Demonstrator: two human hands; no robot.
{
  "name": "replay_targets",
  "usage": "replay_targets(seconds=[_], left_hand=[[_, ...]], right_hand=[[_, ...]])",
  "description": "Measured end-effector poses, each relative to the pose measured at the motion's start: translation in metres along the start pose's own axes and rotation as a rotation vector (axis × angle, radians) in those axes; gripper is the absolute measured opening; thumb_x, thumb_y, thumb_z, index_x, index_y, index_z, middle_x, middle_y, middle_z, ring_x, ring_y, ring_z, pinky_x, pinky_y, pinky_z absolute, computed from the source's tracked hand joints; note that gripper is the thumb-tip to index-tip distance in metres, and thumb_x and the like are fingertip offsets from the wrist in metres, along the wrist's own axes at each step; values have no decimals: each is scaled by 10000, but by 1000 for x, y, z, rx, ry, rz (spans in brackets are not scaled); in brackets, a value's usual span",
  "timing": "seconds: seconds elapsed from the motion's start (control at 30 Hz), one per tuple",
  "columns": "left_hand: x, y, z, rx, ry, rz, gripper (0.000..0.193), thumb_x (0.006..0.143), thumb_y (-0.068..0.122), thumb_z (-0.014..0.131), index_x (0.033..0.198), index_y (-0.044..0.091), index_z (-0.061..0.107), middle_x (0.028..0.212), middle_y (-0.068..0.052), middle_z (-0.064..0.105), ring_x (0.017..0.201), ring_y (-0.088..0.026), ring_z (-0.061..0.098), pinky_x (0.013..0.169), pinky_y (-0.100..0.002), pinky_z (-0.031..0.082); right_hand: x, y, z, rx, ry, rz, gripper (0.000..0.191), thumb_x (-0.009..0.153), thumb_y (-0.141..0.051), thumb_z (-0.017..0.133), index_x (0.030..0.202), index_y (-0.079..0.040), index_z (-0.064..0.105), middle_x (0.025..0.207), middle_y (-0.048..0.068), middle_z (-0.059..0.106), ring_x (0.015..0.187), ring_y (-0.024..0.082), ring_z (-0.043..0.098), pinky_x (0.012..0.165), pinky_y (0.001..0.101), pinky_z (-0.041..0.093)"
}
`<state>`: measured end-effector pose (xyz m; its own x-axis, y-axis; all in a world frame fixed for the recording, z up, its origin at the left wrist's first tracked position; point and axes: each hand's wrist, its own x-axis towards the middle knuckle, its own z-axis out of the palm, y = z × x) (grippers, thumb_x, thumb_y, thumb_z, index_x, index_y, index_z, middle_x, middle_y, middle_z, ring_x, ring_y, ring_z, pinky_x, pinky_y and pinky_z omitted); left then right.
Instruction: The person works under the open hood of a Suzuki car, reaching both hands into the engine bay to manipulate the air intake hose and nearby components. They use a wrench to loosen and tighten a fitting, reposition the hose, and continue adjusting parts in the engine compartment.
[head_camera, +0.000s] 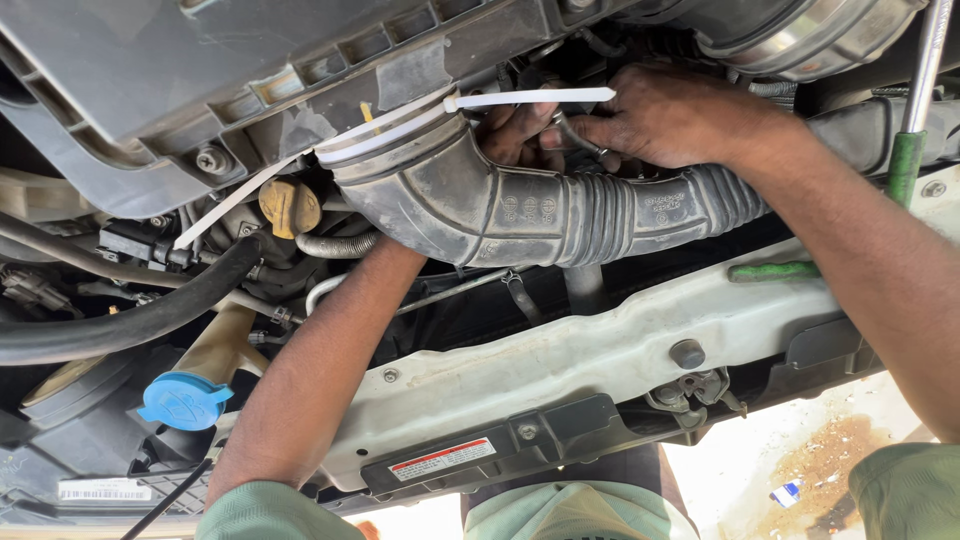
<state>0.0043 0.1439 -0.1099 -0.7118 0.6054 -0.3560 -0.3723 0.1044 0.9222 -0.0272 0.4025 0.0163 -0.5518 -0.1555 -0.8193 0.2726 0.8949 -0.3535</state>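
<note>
Two green-sleeved arms reached away from the camera into an open engine bay, over the pale front crossmember (560, 350) that lay nearest the person. Nearby at the left sat a blue reservoir cap (185, 398), and beyond it a yellow filler cap (290, 207) beside a thick black hose (130, 315). The left forearm passed under the ribbed black intake duct (540, 205), so the left hand (515, 135) showed only as a few fingers curling up behind the duct's top edge; whether they gripped anything could not be told. The right hand (670, 115) came in from the right, above the duct, its fingers bunched and pinching a small metal clip or tool tip (572, 135) just in front of the left fingers, the two hands all but touching. The duct ran with its long axis left to right, bending upward at its left end into the grey air-box housing (250, 70), where a white zip tie (470, 105) circled the joint, its free tail pointing right toward the right hand's fingertips. The pinched piece therefore lay just behind and above the duct, right of the tied collar, with the right hand the nearer to the tail. A green-handled tool (905, 165) stood farther right.
</note>
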Motion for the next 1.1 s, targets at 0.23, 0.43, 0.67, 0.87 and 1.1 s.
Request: replay_targets(seconds=[0.23, 0.43, 0.67, 0.87, 1.1], left_hand=[[-2, 17, -20, 68, -72, 30, 520, 1082, 339, 563, 1467, 9, 445, 1352, -151, 558, 1234, -231, 587, 1005, -373, 543], [8, 25, -25, 300, -283, 94, 519, 1085, 337, 557, 1470, 9, 437, 1354, -158, 556, 1240, -237, 590, 1004, -379, 553], [-1, 21, -32, 175, -146, 40, 518, 1088, 335, 549, 1472, 8, 428, 1357, -165, 553, 1246, -244, 594, 1002, -385, 564], [-19, 7, -21, 50, -67, -16, 517, 1091, 334, 543, 1474, 8, 420, 1359, -172, 551, 1251, -250, 597, 1001, -391, 573], [-10, -9, 22, 25, -106, 25, 516, 1095, 332, 536, 1477, 8, 411, 1361, -179, 549, 1257, -257, 601, 1000, -398, 585]], right_hand=[[-6, -6, 8, -243, 167, 50, 573, 874, -581, 752, 813, -12, 762, 624, 147, 690, 600, 259, 708, 709, 453, 611], [-6, -2, 13, -384, 335, -163, 691, 956, -669, 656, 725, -24, 744, 514, 124, 619, 504, 255, 668, 671, 428, 617], [-8, -3, 6, -233, 285, -83, 710, 780, -719, 753, 700, -14, 742, 523, 134, 630, 531, 283, 685, 680, 436, 605], [-12, -7, 5, -300, 364, -89, 694, 685, -699, 836, 814, -21, 760, 636, 146, 669, 643, 306, 714, 691, 435, 614], [-16, -12, 10, -685, 448, -339, 528, 786, -641, 815, 840, -116, 805, 627, 85, 691, 687, 277, 713, 718, 443, 609]])
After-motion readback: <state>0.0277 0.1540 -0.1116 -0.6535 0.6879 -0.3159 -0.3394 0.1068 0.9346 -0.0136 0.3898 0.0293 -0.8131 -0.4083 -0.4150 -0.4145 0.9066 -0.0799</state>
